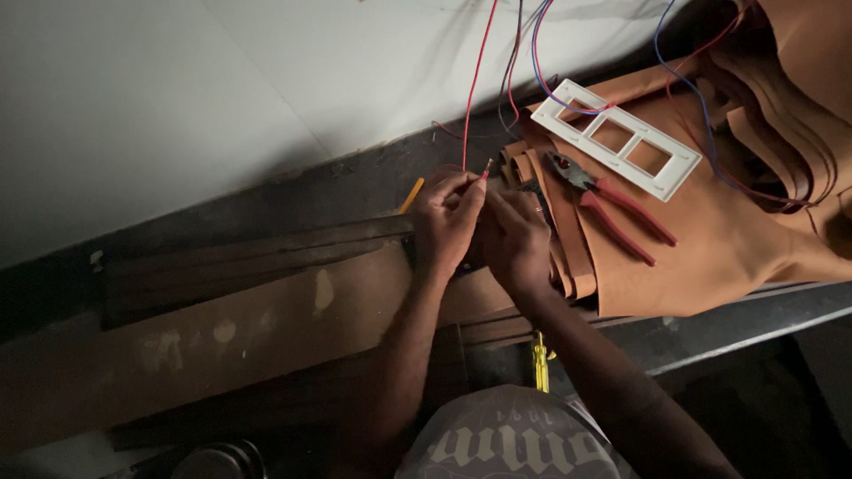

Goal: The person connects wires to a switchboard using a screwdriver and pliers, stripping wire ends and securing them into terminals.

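Observation:
My left hand [446,217] pinches the end of a thin red wire [473,98] that hangs down from above along the white wall. My right hand [517,241] is close beside it, fingers curled toward the same wire end; what it holds is hidden. Both hands hover over the edge of stacked brown sheets [728,222]. Red-handled pliers [612,206] lie on the sheets just right of my right hand. A white plastic frame with three openings [617,137] rests beyond the pliers.
More red, blue and dark wires [537,53] hang down the wall and trail over the sheets. A yellow pencil-like stick [411,195] lies left of my hands. A yellow-handled tool [540,362] sits near my knee. Dark wooden planks [248,266] run leftward.

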